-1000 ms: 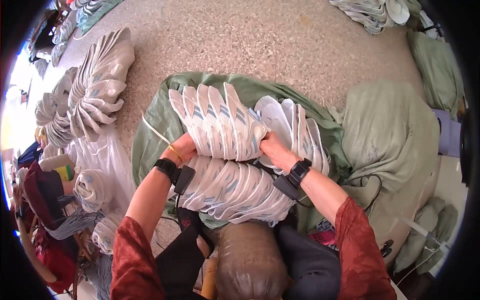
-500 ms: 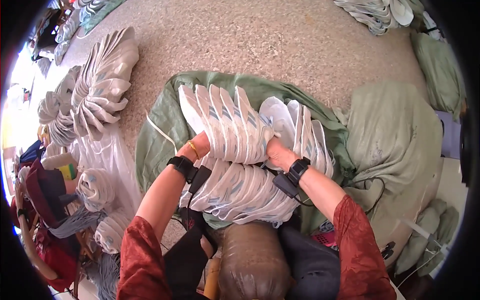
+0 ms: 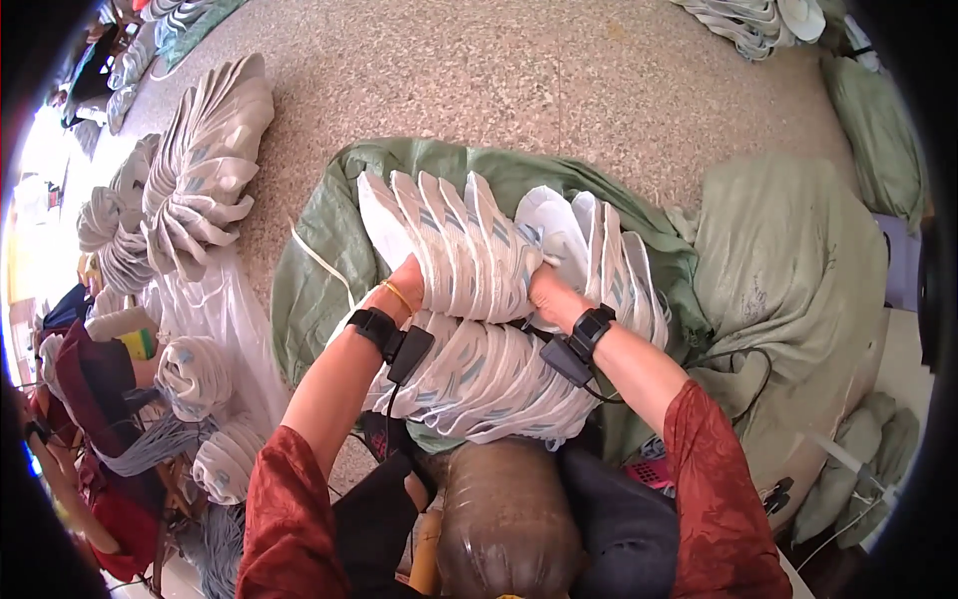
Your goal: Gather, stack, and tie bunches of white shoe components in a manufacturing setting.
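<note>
A nested row of white shoe uppers (image 3: pixel 467 262) with grey-blue stripes is held between my two hands. My left hand (image 3: pixel 407 284) closes on its left end, with the fingers hidden behind the material. At the right end my right hand (image 3: pixel 555 299) grips the same row, its fingertips also out of sight. Just right of that hand, more white uppers (image 3: pixel 624 270) stand fanned out. Another nested row of uppers (image 3: pixel 489 389) lies below my hands, close to my lap. All of them rest on a dark green woven sack (image 3: pixel 314 285).
A pale green stuffed sack (image 3: pixel 773 250) stands at right. Tall fanned uppers (image 3: pixel 205 165) and rolled bundles (image 3: pixel 195 377) are at left, near another person's arm (image 3: pixel 80 504). A brown wrapped cylinder (image 3: pixel 507 519) sits between my legs. Black cable (image 3: pixel 766 374) loops at right.
My hands and the held uppers have barely moved; the left wrist has shifted slightly right. At the left edge, the other person's forearm has lowered.
</note>
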Demonstrator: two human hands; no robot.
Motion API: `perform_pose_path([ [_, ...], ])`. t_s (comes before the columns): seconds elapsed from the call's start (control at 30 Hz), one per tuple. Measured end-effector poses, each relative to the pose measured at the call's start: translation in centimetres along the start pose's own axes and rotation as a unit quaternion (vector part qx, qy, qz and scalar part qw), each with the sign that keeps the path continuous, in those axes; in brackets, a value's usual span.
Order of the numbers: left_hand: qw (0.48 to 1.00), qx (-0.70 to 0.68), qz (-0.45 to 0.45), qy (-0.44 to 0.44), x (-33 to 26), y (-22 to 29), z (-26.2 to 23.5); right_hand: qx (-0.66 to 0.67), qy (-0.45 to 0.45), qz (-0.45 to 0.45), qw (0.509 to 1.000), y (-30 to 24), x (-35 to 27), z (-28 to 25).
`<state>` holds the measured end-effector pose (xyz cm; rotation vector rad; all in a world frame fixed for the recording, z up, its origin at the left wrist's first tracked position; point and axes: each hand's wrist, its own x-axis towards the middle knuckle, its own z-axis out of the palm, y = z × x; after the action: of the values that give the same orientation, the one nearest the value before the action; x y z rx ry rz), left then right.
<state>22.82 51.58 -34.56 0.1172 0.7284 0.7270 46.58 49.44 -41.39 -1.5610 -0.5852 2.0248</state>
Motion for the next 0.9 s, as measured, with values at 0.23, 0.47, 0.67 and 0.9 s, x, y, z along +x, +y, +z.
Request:
perform_pose_path([
  [0.23, 0.993, 0.011, 0.048, 0.105, -1.5, 0.6, 0.0, -0.002, -0.098, -0.013, 0.995, -4.5, -4.2, 2.6],
  [0.47, 0.856, 0.429, 0.170, 0.232, -2.0, 1.3, 0.4, -0.076, -0.098, -0.117, 0.985, -6.6, -5.8, 0.1],
  [0.67, 0.790, 0.494, 0.125, 0.341, -4.5, 2.3, 0.4, -0.109, -0.152, 0.021, 0.982, -12.2, -10.7, 0.7],
  [0.9, 0.871, 0.362, 0.198, 0.269, -6.3, 3.3, 2.8, -0.532, -0.013, -0.121, 0.838, -14.7, -14.0, 0.9],
])
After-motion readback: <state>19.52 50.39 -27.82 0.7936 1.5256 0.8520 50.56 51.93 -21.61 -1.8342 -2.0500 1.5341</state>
